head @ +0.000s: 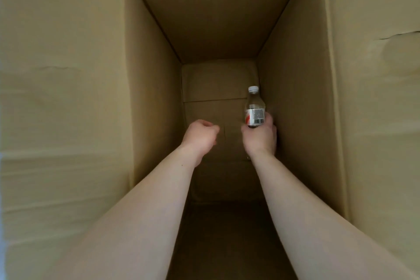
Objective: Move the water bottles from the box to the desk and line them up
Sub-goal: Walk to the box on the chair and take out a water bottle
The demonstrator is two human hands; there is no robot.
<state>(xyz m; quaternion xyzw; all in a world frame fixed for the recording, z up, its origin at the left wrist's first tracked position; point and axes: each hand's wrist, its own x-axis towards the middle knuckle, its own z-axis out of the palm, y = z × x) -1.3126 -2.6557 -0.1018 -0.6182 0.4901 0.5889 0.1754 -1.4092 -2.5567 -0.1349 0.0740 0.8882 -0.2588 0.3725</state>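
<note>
From the head camera, we look straight down into a tall cardboard box (218, 20) with its flaps folded out to both sides. Both bare arms reach deep inside. The right hand (259, 136) is the working grip here: its fingers and thumb wrap round the bottom part of a small clear water bottle (254, 107), so this grip is closed round the bottle. The bottle points up and away from the grip, with its white cap (253, 89) at the far end and its label with a barcode just above the fingers. It sits close to the box wall on the outer side of the grip, maybe touching it; that is hard to tell. Holding it low by the fat part likely gives a firm hold, so it will not slip on the long way up. The left hand (200, 135) is beside the grip, a little apart, with its fingers curled into a loose fist and nothing in it. It probably just came along for balance. No other bottles show on the box floor (211, 88) past the grip, so this looks like the last one. The tabletop is not in view, so how the line looks cannot be told.
</note>
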